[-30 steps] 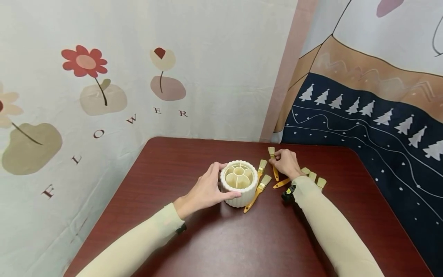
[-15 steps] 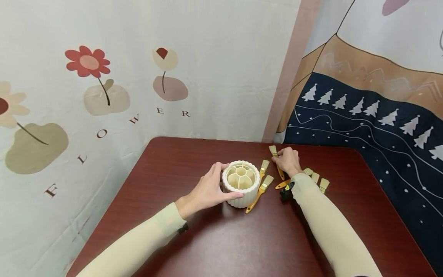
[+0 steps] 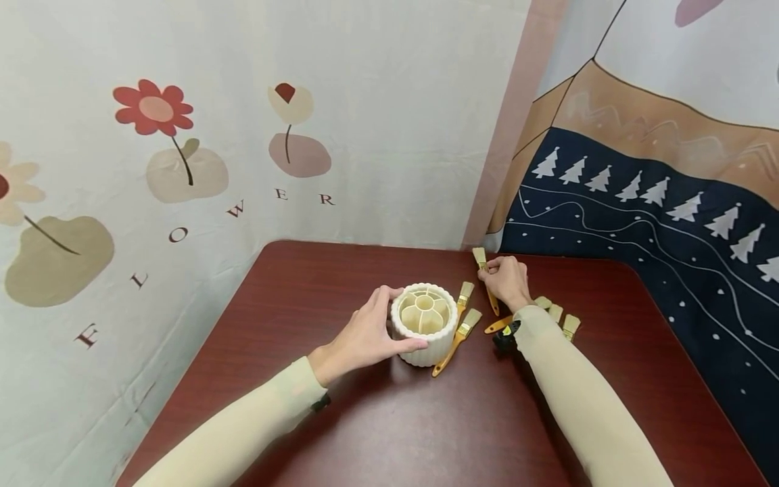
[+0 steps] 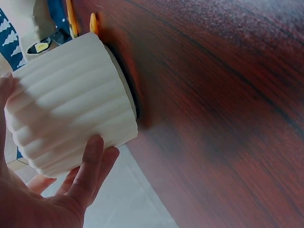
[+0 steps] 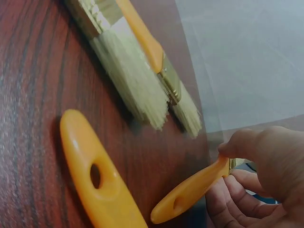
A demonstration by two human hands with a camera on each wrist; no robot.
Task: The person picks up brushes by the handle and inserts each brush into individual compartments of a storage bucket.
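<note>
A cream ribbed round holder point(image 3: 420, 350) with a scalloped rim and petal-shaped compartments stands on the table. My left hand point(image 3: 364, 333) grips its left side, thumb across the front and fingers around the back; the left wrist view shows the fingers on the ribbed wall point(image 4: 76, 104). With thumb and fingers my right hand point(image 3: 508, 281) pinches a paintbrush point(image 3: 479, 256) near its metal collar, bristles pointing away and orange handle point(image 5: 190, 192) pointing back. No brush shows in the visible compartments. Whether the pinched brush touches the table I cannot tell.
Right beside the holder lie two paintbrushes, a front one point(image 3: 467, 325) and a rear one point(image 3: 465, 293). Several more brushes point(image 3: 571, 326) lie under and beside my right forearm, partly hidden. Printed cloth point(image 3: 389, 122) hangs behind the reddish-brown table point(image 3: 316, 270).
The paintbrush in my right hand has shifted slightly away from me, its bristles now higher in view. My left hand and the holder stay put; the head view has turned slightly.
</note>
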